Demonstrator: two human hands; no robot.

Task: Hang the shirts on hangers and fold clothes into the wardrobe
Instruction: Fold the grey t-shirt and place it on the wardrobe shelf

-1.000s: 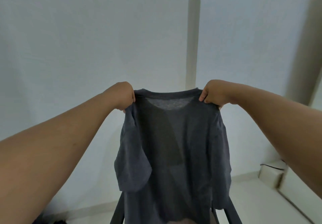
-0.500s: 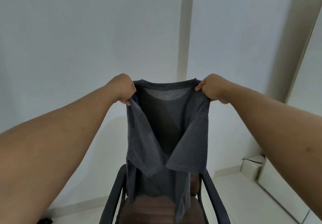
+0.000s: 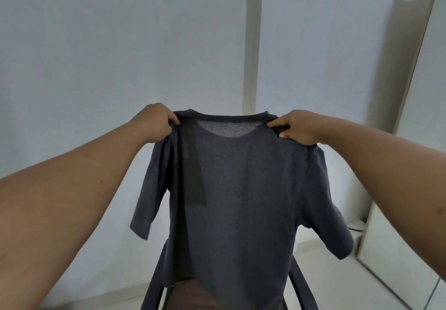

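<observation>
A dark grey T-shirt (image 3: pixel 231 189) hangs spread out in front of me, held up at arm's length by its shoulders. My left hand (image 3: pixel 154 122) grips the left shoulder beside the collar. My right hand (image 3: pixel 294 126) pinches the right shoulder at the other end of the collar. Both short sleeves hang out to the sides. The shirt's lower hem falls over the chair below and is cut off by the frame. No hanger is visible.
A dark-framed chair (image 3: pixel 154 290) with a brown seat (image 3: pixel 193 295) stands under the shirt. A white wardrobe door (image 3: pixel 415 165) runs along the right. A small white box (image 3: pixel 357 227) sits on the floor by the wall. White walls are behind.
The shirt has opened out: its sleeves, folded inward half a second ago, now hang to the sides. My hands have moved apart and stretch the collar wider.
</observation>
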